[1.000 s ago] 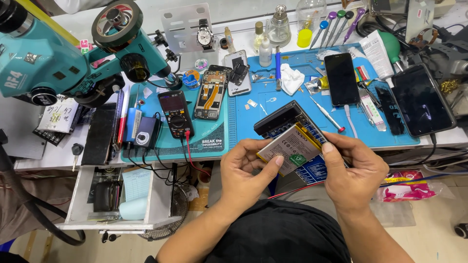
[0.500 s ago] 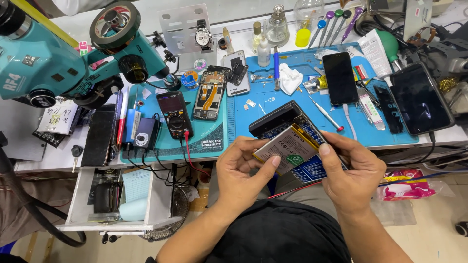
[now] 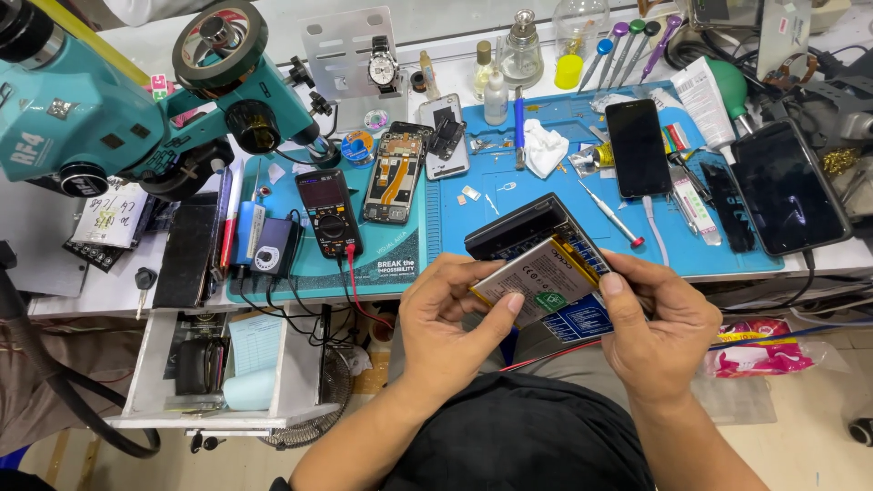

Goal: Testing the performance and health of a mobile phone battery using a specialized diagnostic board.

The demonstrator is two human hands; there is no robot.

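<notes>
I held the flat grey phone battery between both hands, left hand and right hand fingers pinching its ends, long axis running left-right.

Thing: flat rectangular silver-grey phone battery with yellow edge strip and small green mark
Pose: tilted, label face up
Place: pinched at both ends above the table's front edge; black phone body directly behind it

Centre: silver battery label, green sticker; blue label just below. Dark phone screens upper right; multimeter screen centre-left; pink packet lower right.
</notes>
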